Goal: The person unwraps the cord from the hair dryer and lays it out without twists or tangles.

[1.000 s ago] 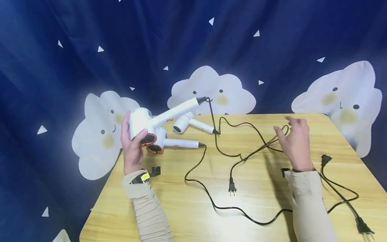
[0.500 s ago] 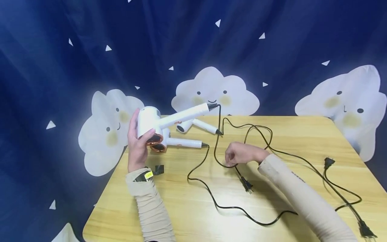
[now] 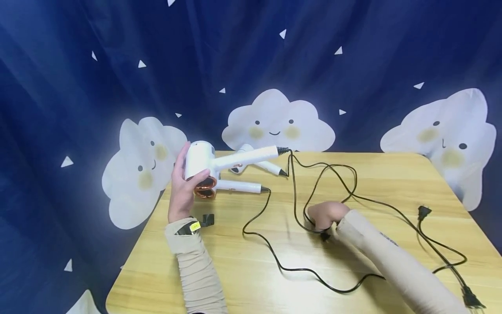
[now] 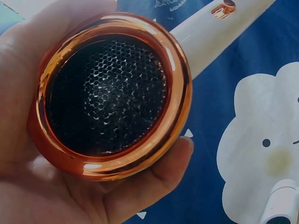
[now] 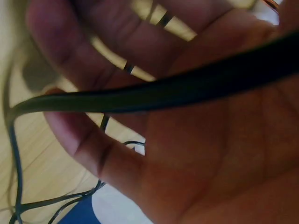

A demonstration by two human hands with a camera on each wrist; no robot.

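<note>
My left hand (image 3: 182, 194) holds a white hair dryer (image 3: 201, 159) by its head, thumb near the copper-coloured rim and fingers round the far side. The dryer's handle (image 3: 247, 157) points right, its cord hanging from the end. In the left wrist view the copper rim (image 4: 182, 107) and dark mesh outlet (image 4: 112, 93) face the camera. Low over the table, my right hand (image 3: 325, 214) curls its fingers round a black power cord (image 5: 117, 100), which crosses the palm. A plug (image 3: 324, 236) shows just below that hand; the fingertips are hidden in the head view.
A second white hair dryer (image 3: 241, 186) lies partly behind the held one, and a third (image 3: 270, 167) lies farther back. Black cords (image 3: 274, 257) wind across the wooden table (image 3: 188, 279). Two plugs, one upper (image 3: 423, 212) and one lower (image 3: 472, 298), lie at the right.
My right hand has come left from the right side, down to the cord near its plug, then slightly right with it. The held dryer has shifted slightly right, its handle tipping lower.
</note>
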